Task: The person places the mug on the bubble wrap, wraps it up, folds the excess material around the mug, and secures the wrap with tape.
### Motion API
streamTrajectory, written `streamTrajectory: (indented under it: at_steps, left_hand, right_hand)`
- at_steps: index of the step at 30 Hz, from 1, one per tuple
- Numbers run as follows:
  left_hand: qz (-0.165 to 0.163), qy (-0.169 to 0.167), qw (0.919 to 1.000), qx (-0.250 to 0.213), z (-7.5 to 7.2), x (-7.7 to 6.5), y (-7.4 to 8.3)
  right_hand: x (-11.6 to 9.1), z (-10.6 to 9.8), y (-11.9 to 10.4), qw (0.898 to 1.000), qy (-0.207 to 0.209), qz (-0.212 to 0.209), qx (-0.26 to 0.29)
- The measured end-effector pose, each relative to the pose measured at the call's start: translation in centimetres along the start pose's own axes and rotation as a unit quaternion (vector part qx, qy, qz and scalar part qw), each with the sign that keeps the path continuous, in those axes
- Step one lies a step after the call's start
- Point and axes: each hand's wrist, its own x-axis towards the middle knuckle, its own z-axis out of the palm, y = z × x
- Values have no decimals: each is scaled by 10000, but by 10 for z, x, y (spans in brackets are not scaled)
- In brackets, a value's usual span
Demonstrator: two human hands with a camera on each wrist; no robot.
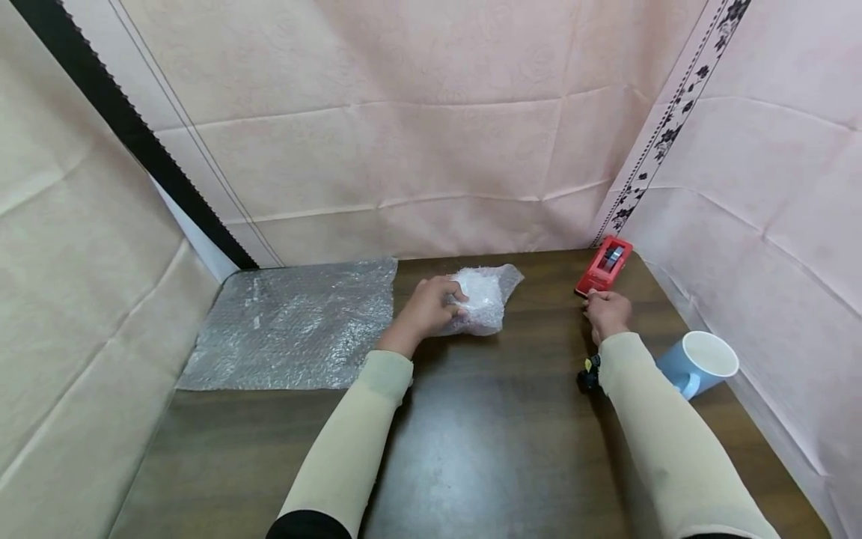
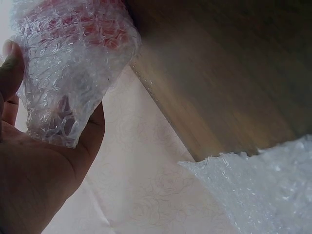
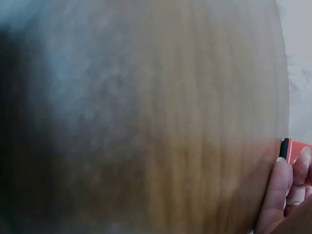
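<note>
My left hand (image 1: 426, 305) grips a bundle in bubble wrap (image 1: 480, 299) at the back middle of the table. Up close in the left wrist view, something reddish shows through the bundle's wrap (image 2: 73, 73), with the thumb on one side and fingers behind; what lies inside cannot be made out. At the back right, my right hand (image 1: 608, 313) holds the near end of a red tape dispenser (image 1: 604, 266), which carries a roll of tape. Only a corner of that dispenser (image 3: 296, 148) appears in the right wrist view, between the fingertips.
A flat sheet of bubble wrap (image 1: 289, 329) covers the table's back left. Beside the right forearm stands a light blue mug (image 1: 697, 364). Pale cloth (image 1: 417, 150) hangs behind the brown wooden table (image 1: 471, 442) and along both sides.
</note>
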Motion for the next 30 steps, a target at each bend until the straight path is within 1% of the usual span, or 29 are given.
streamTrajectory:
  at_steps: [4, 7, 10, 13, 16, 18, 20, 24, 27, 30]
  left_hand:
    - [8, 4, 10000, 10, -1, 0, 1]
    - [-15, 16, 10000, 11, 0, 0, 2]
    - [-95, 56, 9999, 9, 0, -1, 2]
    - [-115, 90, 9999, -24, 1, -3, 2]
    - [-66, 17, 10000, -8, 3, -5, 1]
    - [-14, -46, 10000, 19, 4, -5, 0]
    - [24, -42, 10000, 67, 4, -5, 0]
    - [-2, 64, 10000, 47, 0, -4, 2]
    - [-51, 77, 9999, 40, -2, -3, 3]
    - [-24, 71, 10000, 65, -1, -3, 4]
  right_hand:
    - [-13, -1, -7, 9995, 76, 79, -289]
    - [-20, -5, -12, 9987, 46, 174, -472]
    - [-18, -7, -12, 9983, 19, 200, -555]
    - [-13, -9, -7, 9980, -73, 66, -627]
    - [-11, -13, 3, 9968, -353, -203, -685]
    - [-11, -15, 10, 9962, -539, -311, -612]
    - [-13, -17, 12, 9946, -802, -438, -497]
    - [-20, -17, 4, 9905, -1252, -564, -78]
    - [-26, -19, -6, 9886, -1401, -437, 325]
    - [-31, -22, -13, 9869, -1418, -160, 751]
